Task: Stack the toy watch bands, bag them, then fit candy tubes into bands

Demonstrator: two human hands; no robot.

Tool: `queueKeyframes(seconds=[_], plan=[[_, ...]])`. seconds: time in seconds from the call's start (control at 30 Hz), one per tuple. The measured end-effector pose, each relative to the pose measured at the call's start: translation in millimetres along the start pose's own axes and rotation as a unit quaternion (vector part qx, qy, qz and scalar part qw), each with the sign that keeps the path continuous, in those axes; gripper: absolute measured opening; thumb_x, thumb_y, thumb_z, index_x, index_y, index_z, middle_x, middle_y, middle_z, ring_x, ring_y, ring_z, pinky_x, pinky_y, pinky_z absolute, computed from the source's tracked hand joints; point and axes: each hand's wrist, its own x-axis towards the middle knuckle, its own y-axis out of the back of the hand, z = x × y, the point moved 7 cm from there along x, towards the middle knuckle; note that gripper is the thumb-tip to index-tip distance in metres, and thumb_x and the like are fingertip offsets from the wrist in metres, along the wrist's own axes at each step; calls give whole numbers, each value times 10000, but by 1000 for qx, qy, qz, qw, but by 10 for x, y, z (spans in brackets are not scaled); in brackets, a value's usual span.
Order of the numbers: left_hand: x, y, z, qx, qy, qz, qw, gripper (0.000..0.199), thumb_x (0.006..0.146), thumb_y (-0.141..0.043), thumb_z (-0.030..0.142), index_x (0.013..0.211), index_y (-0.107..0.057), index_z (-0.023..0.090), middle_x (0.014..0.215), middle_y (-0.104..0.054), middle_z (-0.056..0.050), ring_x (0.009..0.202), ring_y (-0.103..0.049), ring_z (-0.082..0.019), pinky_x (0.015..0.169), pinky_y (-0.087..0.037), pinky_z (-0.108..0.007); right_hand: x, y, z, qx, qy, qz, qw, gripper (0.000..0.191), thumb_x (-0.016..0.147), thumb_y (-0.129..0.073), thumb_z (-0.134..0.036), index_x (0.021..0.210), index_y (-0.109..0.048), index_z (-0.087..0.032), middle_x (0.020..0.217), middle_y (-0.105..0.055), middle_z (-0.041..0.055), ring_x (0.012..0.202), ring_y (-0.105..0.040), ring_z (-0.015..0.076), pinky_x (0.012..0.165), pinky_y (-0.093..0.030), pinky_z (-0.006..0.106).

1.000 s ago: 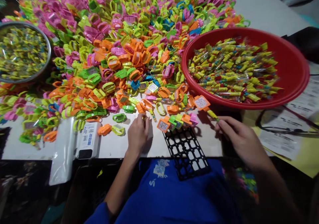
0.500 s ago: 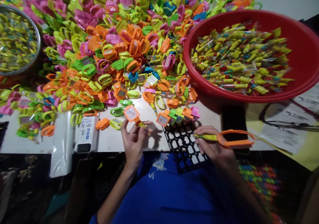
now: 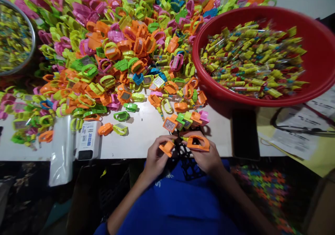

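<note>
Two hands, close together over the black grid (image 3: pixel 193 170) at the table (image 3: pixel 120 149) edge. L hand (image 3: pixel 157 156) pinches the L watch (image 3: pixel 166 148), orange; R hand (image 3: pixel 208 157) pinches the R watch (image 3: pixel 198 143), also orange, strap loop lying approx. L–R, its yellow end pointing in twd the L hand. Small gap btwn fingertips; can't tell if the ends touch. Watch row (image 3: pixel 187 120) is just beyond, w/ the pile (image 3: pixel 125 53) farther out. Red tub (image 3: pixel 225 97) is R of the row, nearer the R hand; phone (image 3: pixel 245 134) is R of that hand.
</note>
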Motion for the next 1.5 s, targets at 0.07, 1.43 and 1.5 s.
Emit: queueKeyframes(seconds=[0.07, 1.43, 1.5], plan=[[-2, 20, 7, 24, -20, -26, 999, 168, 1048, -637, 236, 1216, -639, 244, 1293, -748, -104, 1218, -722, -223, 1023, -595, -363, 3, -15, 57, -27, -20, -6, 999, 133, 937, -703, -264, 1066, -734, -253, 1002, -793, 44, 902, -777, 239, 811, -642, 358], [236, -26, 48, 201, -78, -46, 975, 207, 1067, -622, 299, 1242, -704, 225, 1139, -772, -92, 1031, -729, -230, 901, -579, -346, 10, -133, -389, -265, 148, 11, 953, 322, 960, -492, -52, 1186, -698, -153, 1133, -777, 143, 1113, -707, 307, 979, -593, 443], [258, -33, 64, 219, -91, -44, 970, 199, 1066, -622, 313, 1218, -728, 238, 1130, -782, -86, 1020, -719, -237, 883, -558, -356, 49, 100, -311, -183, 114, 37, 976, 246, 1029, -502, -110, 1140, -699, -207, 1108, -773, 91, 1073, -726, 261, 950, -595, 388]])
